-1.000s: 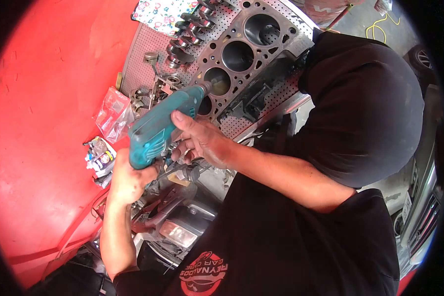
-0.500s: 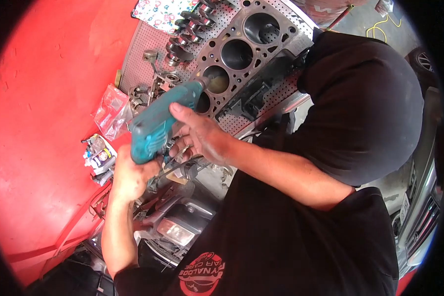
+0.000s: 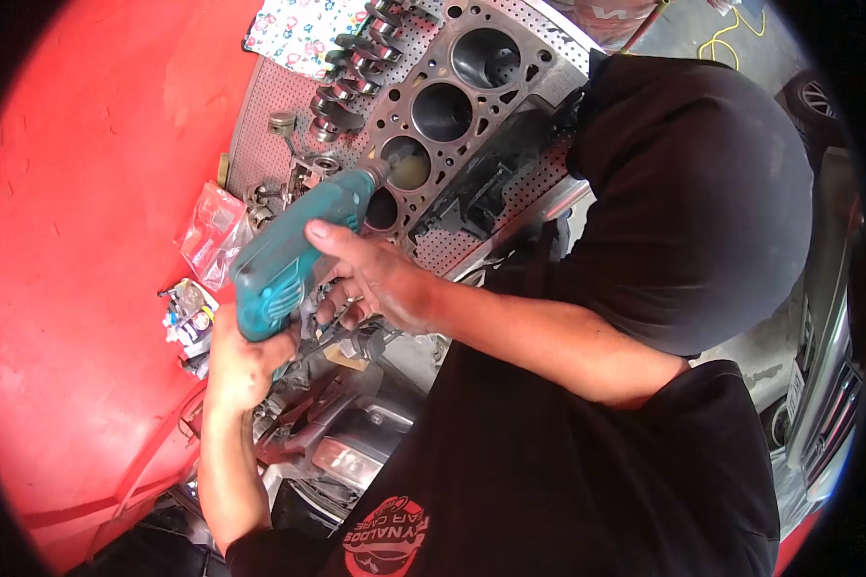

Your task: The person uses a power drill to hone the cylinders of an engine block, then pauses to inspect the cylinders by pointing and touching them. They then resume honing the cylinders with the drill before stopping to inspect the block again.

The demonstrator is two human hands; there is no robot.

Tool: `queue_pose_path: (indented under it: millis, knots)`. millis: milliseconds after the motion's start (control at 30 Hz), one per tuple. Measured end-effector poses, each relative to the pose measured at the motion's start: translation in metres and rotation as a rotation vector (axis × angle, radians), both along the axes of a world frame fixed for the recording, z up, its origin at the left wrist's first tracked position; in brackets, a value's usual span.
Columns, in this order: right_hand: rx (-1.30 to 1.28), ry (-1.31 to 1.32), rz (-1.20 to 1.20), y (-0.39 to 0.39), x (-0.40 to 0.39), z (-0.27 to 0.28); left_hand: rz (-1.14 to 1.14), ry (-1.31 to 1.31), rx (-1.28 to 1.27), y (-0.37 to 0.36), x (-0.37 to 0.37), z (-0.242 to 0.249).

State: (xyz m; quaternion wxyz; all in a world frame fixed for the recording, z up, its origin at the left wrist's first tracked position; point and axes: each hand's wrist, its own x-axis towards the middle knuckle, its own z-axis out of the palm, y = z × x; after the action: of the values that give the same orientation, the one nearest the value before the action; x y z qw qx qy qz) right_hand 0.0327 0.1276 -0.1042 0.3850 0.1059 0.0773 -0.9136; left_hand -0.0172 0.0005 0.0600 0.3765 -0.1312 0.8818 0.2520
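Observation:
A teal power drill (image 3: 303,245) is held in both hands, tilted toward an engine block (image 3: 471,101). My left hand (image 3: 245,361) wraps around the drill's handle at its rear end. Along the drill's side, my right hand (image 3: 375,279) supports the body, thumb on top and fingers curled beneath. The drill's chuck (image 3: 379,171) sits at the rim of a cylinder bore (image 3: 406,162). Something yellowish and blurred shows inside that bore; its shape cannot be made out. Other bores of the block lie in a row on either side.
A crankshaft (image 3: 342,101) lies beside the block on a perforated bench top (image 3: 265,106), near a flowered cloth (image 3: 303,34). Pistons and rods (image 3: 282,123) lie near the drill. A plastic bag (image 3: 216,231) and a white bottle (image 3: 191,313) rest against the red surface (image 3: 96,240).
The whole view has shifted, so block, drill and hands appear slightly farther left. The drill stays at the same bore, and both hands keep their hold.

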Motion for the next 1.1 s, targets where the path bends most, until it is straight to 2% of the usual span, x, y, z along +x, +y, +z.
queue_pose_path:
  millis: [100, 200, 333, 400, 533, 567, 733, 833, 1000, 1100]
  knots:
    - [-0.01, -0.04, -0.001, -0.002, -0.003, 0.001, -0.049, -0.002, -0.071, 0.005, -0.004, -0.001]
    - [0.018, -0.092, -0.027, -0.003, -0.005, -0.008, -0.019, -0.017, -0.045, 0.0, -0.002, -0.011]
    - [0.046, 0.006, -0.033, 0.004, -0.003, 0.007, -0.003, 0.001, 0.017, 0.004, -0.001, -0.005]
    - [0.027, -0.048, -0.036, 0.0, -0.006, -0.003, -0.033, -0.004, -0.048, 0.007, -0.002, -0.006]
    - [0.045, -0.1, -0.031, -0.001, -0.003, -0.003, -0.013, -0.023, 0.027, 0.002, -0.002, -0.015]
    - [0.067, -0.1, -0.015, 0.0, -0.002, 0.002, 0.066, -0.007, 0.047, 0.009, 0.001, -0.01]
    - [-0.001, -0.086, -0.05, -0.002, -0.005, -0.009, 0.001, -0.064, 0.042, -0.003, -0.006, -0.018]
    - [0.063, -0.088, -0.027, 0.003, -0.002, 0.001, 0.043, -0.012, 0.097, 0.008, 0.001, -0.012]
    - [0.037, -0.099, -0.033, -0.001, -0.006, -0.007, -0.036, -0.028, 0.001, 0.006, -0.005, -0.016]
    - [0.06, -0.12, -0.04, 0.0, -0.003, -0.003, 0.012, -0.022, 0.062, 0.004, -0.003, -0.016]
